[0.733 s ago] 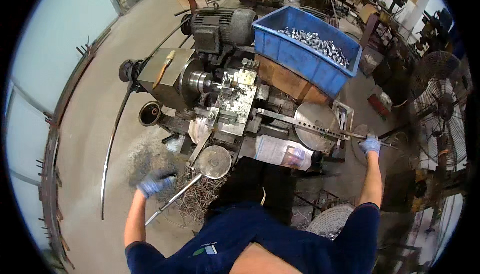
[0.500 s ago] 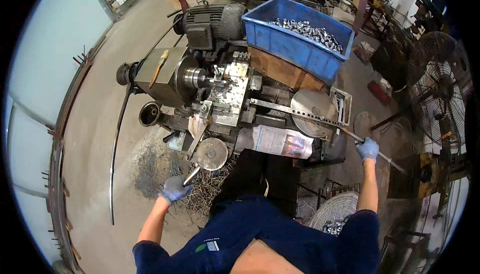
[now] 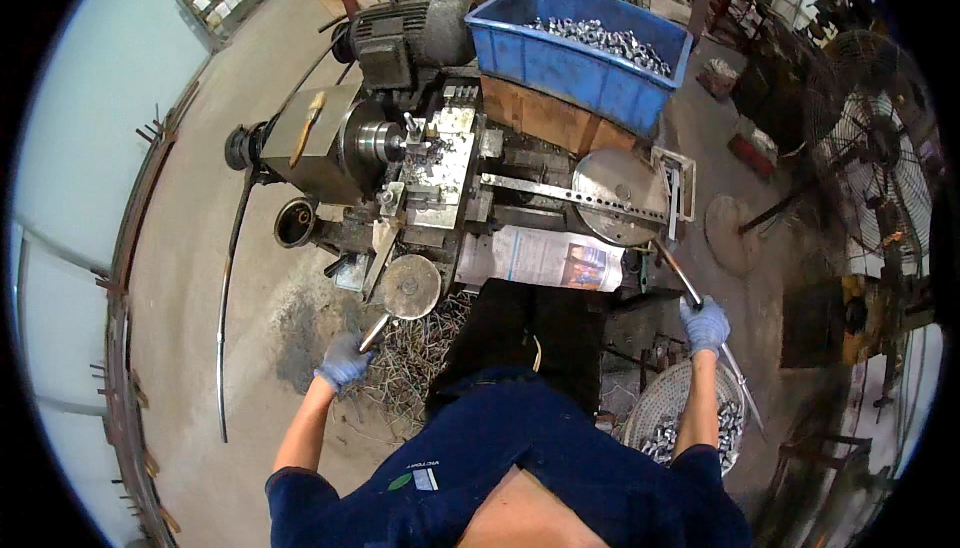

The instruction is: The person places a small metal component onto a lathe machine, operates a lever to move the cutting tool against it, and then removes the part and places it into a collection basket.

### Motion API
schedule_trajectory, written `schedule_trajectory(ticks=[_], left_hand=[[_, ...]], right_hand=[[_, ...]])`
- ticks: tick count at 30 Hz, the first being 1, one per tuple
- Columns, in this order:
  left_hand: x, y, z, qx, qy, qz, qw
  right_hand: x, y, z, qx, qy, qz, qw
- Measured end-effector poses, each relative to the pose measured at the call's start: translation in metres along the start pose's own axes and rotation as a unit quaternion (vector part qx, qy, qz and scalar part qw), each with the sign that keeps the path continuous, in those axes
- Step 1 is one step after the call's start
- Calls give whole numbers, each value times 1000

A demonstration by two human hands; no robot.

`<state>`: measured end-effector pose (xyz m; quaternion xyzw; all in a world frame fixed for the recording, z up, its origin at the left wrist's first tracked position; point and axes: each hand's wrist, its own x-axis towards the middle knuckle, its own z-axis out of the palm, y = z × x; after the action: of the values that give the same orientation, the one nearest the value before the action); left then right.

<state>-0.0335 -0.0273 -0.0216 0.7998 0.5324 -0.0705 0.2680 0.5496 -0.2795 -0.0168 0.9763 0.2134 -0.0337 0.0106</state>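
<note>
My gloved left hand point(image 3: 344, 360) is closed round a metal handle point(image 3: 374, 332) that sticks out from a round disc point(image 3: 411, 287) at the front of a small lathe. My gloved right hand point(image 3: 705, 325) grips a long metal rod point(image 3: 677, 270), whose upper end reaches the far end of a flat bar with a row of holes point(image 3: 545, 189). That bar runs from the tool slide point(image 3: 436, 180), which is strewn with metal chips. Left of the slide is the chuck point(image 3: 379, 142), fixed to the headstock point(image 3: 322, 163). What the chuck holds is too small to make out.
A blue bin point(image 3: 570, 66) of shiny metal parts stands behind the lathe, beside an electric motor point(image 3: 415, 36). A brush point(image 3: 308, 129) lies on the headstock, a newspaper point(image 3: 540, 259) in front of me. A basket point(image 3: 650, 403) of parts sits lower right; a fan point(image 3: 870, 168) stands right.
My right hand has swung the rod inward and toward me. My left hand stays on its handle, almost in place. The whole view has shifted slightly.
</note>
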Motion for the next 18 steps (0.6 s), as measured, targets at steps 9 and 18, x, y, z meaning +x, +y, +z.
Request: schedule_trajectory(ticks=[9, 18], left_hand=[[-8, -5, -2, -2, -28, -15, 999], [3, 26, -23, 42, -80, 9, 996]], right_hand=[[25, 1, 18, -12, 105, -62, 993], [193, -49, -25, -79, 113, -21, 990]])
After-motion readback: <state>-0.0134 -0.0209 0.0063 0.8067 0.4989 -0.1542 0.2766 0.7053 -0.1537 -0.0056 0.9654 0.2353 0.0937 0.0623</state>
